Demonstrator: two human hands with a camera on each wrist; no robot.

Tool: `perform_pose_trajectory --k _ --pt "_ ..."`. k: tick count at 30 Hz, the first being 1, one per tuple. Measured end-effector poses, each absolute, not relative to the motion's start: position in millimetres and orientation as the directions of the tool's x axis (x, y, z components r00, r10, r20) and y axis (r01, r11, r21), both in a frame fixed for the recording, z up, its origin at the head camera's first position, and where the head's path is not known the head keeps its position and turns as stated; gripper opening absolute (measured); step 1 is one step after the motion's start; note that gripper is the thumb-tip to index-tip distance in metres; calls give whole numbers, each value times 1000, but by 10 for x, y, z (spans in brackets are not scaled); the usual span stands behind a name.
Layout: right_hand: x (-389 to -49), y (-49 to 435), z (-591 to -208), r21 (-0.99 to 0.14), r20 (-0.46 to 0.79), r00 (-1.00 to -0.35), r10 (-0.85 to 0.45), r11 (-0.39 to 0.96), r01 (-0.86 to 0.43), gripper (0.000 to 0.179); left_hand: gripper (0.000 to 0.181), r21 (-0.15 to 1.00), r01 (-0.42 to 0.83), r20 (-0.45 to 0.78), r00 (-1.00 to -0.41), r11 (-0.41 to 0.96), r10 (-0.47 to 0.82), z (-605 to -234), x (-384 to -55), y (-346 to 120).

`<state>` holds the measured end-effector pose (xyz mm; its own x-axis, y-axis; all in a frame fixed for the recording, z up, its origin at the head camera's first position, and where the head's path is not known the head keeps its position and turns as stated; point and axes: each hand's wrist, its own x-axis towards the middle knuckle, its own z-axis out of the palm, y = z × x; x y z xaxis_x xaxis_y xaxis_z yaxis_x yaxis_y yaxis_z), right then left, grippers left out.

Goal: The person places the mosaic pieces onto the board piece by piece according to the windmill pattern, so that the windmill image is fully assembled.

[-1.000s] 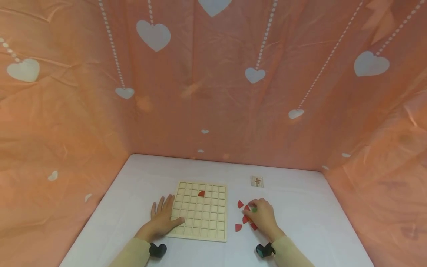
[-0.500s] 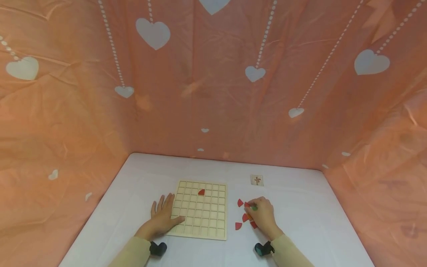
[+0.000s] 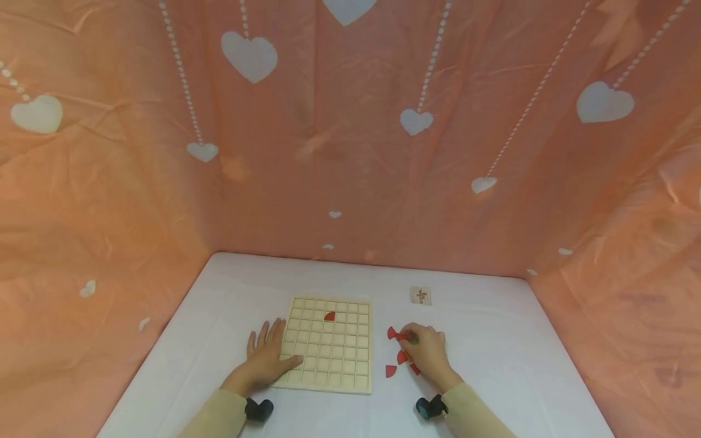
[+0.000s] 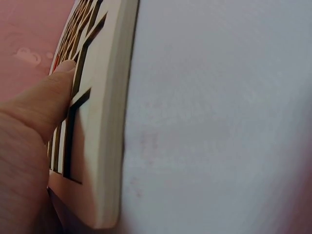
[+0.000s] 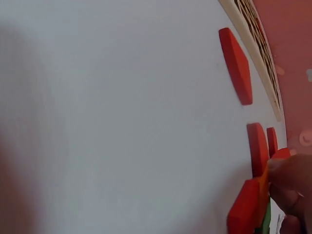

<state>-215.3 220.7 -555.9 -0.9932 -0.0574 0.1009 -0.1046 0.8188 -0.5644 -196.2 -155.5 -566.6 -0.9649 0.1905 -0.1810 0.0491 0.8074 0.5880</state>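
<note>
A pale wooden grid board (image 3: 328, 350) lies on the white table, one red quarter-circle block (image 3: 330, 316) seated in an upper cell. My left hand (image 3: 265, 359) lies spread on its left edge, thumb over the lower cells. Right of the board my right hand (image 3: 429, 353) bends over loose blocks, thumb and forefinger pinching a red quarter-circle block (image 3: 403, 336). Its tip meets another red block (image 3: 391, 333). Beneath the hand are red blocks (image 3: 402, 357) and an orange block (image 5: 263, 187); a green block (image 3: 413, 340) shows between the fingers. The palm hides part of the pile.
A small card (image 3: 421, 295) printed with a red pinwheel pattern on a grid lies behind the right hand. One red block (image 3: 390, 371) sits apart, nearer the front. Pink cloth (image 3: 350, 182) with white hearts walls the table at the back and sides.
My right thumb and forefinger have closed on a red block in the pile and shifted it slightly left, toward its neighbour. My left hand stays on the board.
</note>
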Motion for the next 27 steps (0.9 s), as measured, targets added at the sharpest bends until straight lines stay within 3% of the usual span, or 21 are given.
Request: perform_pose_trajectory --k 9,19,27 --pt "-2200 2021 -5517 -659 90 -995 -35 747 -86 11 110 597 44 -188 -963 801 193 -5706 -1967 -1572" --pt "-2292 1264 -5518 -778 92 -988 -122 611 -148 8 108 592 45 -185 -964 804 190 -5679 -1951 -1583" --pt "-2356 829 -5553 -788 142 -975 -171 576 -216 7 108 600 47 -174 -967 799 188 -5670 -1948 -1562"
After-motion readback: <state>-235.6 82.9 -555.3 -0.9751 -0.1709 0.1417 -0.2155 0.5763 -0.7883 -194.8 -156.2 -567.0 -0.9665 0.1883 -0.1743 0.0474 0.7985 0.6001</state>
